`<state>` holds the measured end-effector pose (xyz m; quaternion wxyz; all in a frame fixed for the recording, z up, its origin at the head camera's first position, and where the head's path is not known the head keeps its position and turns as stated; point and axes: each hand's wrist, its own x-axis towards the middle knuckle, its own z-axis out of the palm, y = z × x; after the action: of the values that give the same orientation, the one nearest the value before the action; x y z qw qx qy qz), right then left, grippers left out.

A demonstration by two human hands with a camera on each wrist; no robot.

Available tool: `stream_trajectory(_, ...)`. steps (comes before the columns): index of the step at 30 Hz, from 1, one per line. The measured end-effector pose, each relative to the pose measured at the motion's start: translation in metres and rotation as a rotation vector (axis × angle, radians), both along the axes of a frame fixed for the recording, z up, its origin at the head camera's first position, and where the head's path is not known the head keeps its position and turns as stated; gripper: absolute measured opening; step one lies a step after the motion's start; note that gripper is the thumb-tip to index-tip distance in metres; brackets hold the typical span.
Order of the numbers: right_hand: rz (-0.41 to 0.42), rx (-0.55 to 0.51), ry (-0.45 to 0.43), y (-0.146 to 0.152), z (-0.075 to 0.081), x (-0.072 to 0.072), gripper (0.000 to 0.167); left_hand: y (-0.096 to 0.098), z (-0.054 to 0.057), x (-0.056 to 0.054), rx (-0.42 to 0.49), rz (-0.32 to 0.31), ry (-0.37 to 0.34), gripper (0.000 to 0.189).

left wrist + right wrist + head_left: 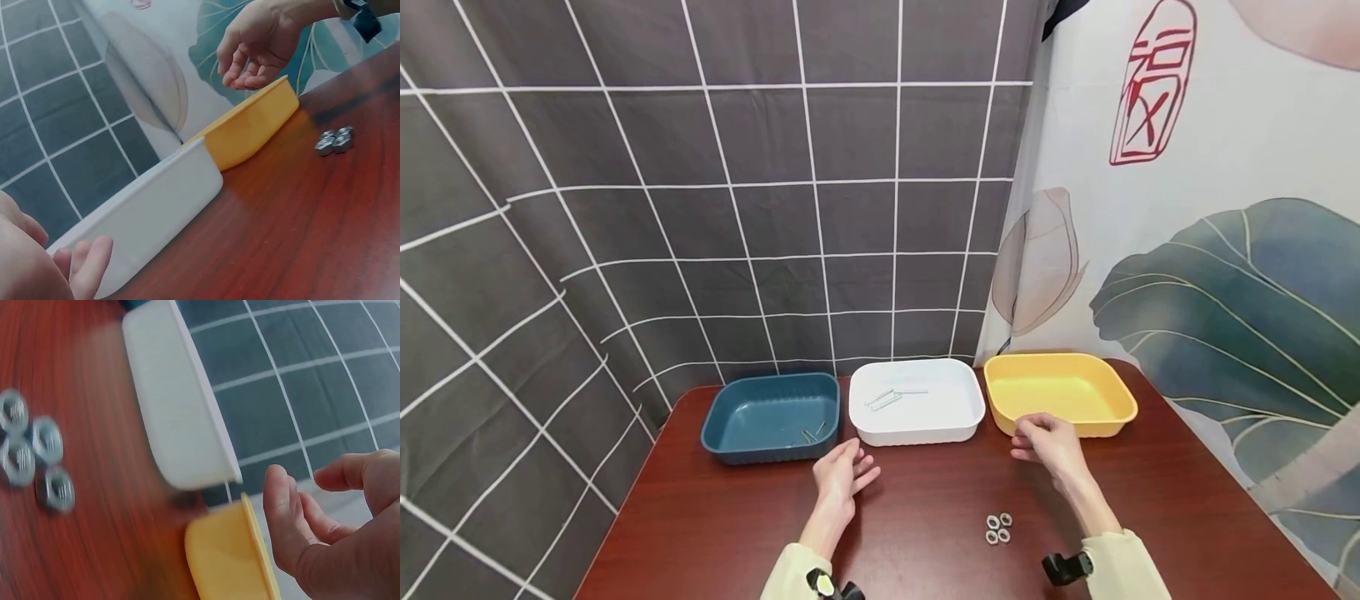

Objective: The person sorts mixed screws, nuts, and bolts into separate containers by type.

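My left hand [840, 473] hovers by the near left corner of the white tray [917, 434], its fingers loosely bent with nothing between them. At the front rim of the yellow tray [1060, 372], my right hand [1049, 446] is raised. In the right wrist view a gap separates its thumb [340, 475] from the fingers [281, 515], and it holds nothing. Several metal hex nuts [992, 522] lie in a tight cluster on the table, to the left of and nearer than the right hand.
Thin nail-like metal pieces [887, 402] lie inside the white tray. The blue tray [737, 425] at the left holds a few small brassy pins [808, 436]. All three trays stand in a row along the back of the brown table [917, 542], before a grey gridded curtain [760, 217].
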<state>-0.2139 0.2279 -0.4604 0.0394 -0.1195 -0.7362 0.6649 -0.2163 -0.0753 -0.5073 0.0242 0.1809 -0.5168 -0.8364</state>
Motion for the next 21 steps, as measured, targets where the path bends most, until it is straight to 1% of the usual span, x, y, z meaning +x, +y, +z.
stream_trajectory(5,-0.047,-0.015,-0.020,0.029,-0.002,0.007,0.033,0.000,-0.001,0.017,-0.055,-0.055,0.026,0.037)
stream_trajectory(10,-0.114,-0.030,-0.040,0.065,-0.006,0.008,0.037,0.005,-0.006,0.029,-0.090,-0.115,0.040,0.031)
stream_trajectory(14,-0.197,-0.032,-0.068,0.094,-0.008,0.006,0.044,0.009,-0.008,0.034,-0.090,-0.144,0.054,0.030)
stream_trajectory(17,-0.263,-0.075,-0.084,0.113,-0.008,0.004,0.049,0.010,-0.009,0.037,-0.084,-0.154,0.054,0.031)
stream_trajectory(19,-0.298,-0.117,-0.096,0.125,-0.009,0.002,0.049,0.010,-0.010,0.038,-0.081,-0.162,0.046,0.031)
stream_trajectory(21,-0.326,-0.154,-0.114,0.134,-0.009,0.001,0.045,0.010,-0.010,0.038,-0.081,-0.171,0.040,0.032)
